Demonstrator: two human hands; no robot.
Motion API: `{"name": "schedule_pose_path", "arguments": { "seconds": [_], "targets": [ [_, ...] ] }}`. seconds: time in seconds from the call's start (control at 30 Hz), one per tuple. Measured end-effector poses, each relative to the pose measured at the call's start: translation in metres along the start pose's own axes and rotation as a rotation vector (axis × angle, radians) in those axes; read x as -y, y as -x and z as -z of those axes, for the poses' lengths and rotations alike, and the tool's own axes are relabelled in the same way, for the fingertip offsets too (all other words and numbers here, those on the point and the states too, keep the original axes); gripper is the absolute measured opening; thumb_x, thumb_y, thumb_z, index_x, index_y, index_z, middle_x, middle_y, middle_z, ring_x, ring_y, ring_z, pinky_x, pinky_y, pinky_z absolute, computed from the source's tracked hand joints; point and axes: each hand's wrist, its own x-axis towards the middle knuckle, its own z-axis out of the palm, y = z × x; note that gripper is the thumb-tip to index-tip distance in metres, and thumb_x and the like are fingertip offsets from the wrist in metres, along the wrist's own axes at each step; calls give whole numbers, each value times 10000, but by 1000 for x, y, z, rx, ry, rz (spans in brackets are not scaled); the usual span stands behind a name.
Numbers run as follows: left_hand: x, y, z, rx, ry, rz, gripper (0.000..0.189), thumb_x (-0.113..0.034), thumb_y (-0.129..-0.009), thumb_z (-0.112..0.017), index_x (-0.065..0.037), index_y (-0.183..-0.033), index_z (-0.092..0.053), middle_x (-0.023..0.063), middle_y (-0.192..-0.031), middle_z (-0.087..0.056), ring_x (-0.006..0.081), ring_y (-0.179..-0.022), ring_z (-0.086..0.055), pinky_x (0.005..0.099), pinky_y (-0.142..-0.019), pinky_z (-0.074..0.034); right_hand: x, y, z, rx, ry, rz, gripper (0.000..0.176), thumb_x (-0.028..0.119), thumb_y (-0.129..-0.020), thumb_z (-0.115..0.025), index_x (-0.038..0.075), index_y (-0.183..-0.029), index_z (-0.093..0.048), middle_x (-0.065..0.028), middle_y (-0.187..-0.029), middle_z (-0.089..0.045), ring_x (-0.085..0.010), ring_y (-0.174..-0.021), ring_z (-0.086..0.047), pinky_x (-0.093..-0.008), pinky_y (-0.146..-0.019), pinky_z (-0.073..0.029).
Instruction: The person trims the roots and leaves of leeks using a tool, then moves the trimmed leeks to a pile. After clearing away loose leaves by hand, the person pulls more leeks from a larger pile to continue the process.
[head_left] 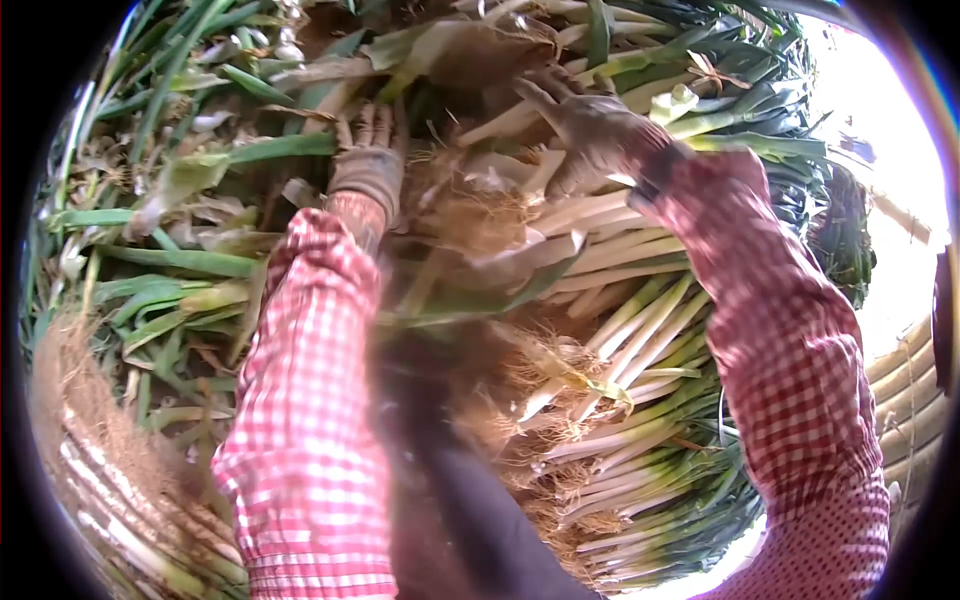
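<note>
My left hand (367,168), in a dirty knit glove, reaches forward into loose leaves and peelings at upper centre-left. Its fingers are stretched out, and their tips lie against the leaf litter. My right hand (602,128), gloved in a darker cloth, is over the upper part of the stacked leeks (610,245). Its thumb and fingers are spread, somewhat smeared by motion, and nothing shows in its grasp. A loose green leaf (545,285) lies across the roots and white stalks below it. Both forearms wear red-and-white checked sleeves.
Leek trimmings (190,260) cover the left side. More leeks with brown roots (85,375) lie at lower left. A long row of leeks (620,480) runs down the right, roots inward. Beyond it stands a pale ribbed surface (905,400). My dark-clothed leg (480,510) is at bottom centre.
</note>
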Motion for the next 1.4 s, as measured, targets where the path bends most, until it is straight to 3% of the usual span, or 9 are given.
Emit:
{"name": "schedule_pose_path", "arguments": {
  "seconds": [0.2,0.33,0.47,0.9,1.03,1.13,1.2,1.3,1.4],
  "targets": [
    [-66,36,-66,118,148,-126,1396,-676,-531,-880,-56,-1601,-232,254,-1588,-333,434,-1496,-267,567,-1233,-132,15,68,-6,203,74,-15,1360,402,-366,-1009,198,-1553,-378,-83,-1565,-401,-314,-1462,-361,-542,-1084,-381],
    [-90,27,-131,3,266,-7,759,-299,-813,-758,-68,-1451,-418,218,-1336,-567,367,-1281,-507,540,-1071,-357,5,74,-77,-200,199,0,1007,215,-572,-868,203,-1484,-441,-56,-1437,-483,-296,-1366,-462,-582,-979,-467],
    [-64,45,-122,-47,584,110,198,-221,-899,-641,-87,-1027,-711,174,-890,-753,387,-840,-743,482,-714,-595,2,57,-63,56,136,-110,1023,232,-573,-918,221,-1485,-454,-90,-1474,-457,-320,-1375,-461,-555,-972,-508],
    [-22,169,-33,153,929,102,369,-25,-799,-660,-5,-1167,-665,251,-950,-730,364,-872,-741,402,-830,-599,10,40,-62,202,67,-248,937,173,-688,-865,274,-1511,-431,-120,-1590,-356,-353,-1463,-367,-631,-1018,-462],
    [71,257,-30,193,721,172,372,-25,-815,-666,-26,-1187,-669,236,-937,-729,355,-854,-739,412,-794,-599,21,31,-50,432,167,-286,976,158,-714,-851,275,-1563,-383,-131,-1683,-188,-373,-1525,-253,-704,-1067,-390],
    [163,319,-37,-90,428,319,539,-19,-873,-657,-133,-1396,-597,212,-982,-719,311,-887,-737,404,-714,-592,11,40,-83,136,153,-219,986,131,-702,-849,273,-1558,-381,-133,-1675,-194,-393,-1499,-302,-657,-1043,-455],
    [246,295,-20,-276,439,733,516,-165,-842,-737,-118,-1332,-583,224,-1088,-708,434,-937,-693,477,-783,-558,17,36,-81,178,200,-216,992,112,-685,-849,275,-1546,-384,-129,-1624,-275,-394,-1455,-367,-597,-1018,-500],
    [343,221,8,-634,-253,718,722,-368,-830,-771,-131,-1452,-492,204,-1314,-631,380,-1187,-624,527,-988,-491,19,45,-67,153,181,-240,984,91,-682,-838,279,-1536,-386,-92,-1518,-399,-349,-1422,-407,-540,-969,-533],
    [229,144,-18,-505,-9,563,703,-402,-846,-744,-120,-1439,-495,208,-1292,-642,386,-1175,-630,523,-994,-491,9,46,-85,26,179,-190,959,78,-686,-824,283,-1523,-403,-68,-1498,-422,-319,-1421,-407,-532,-946,-539]
  ]
}}
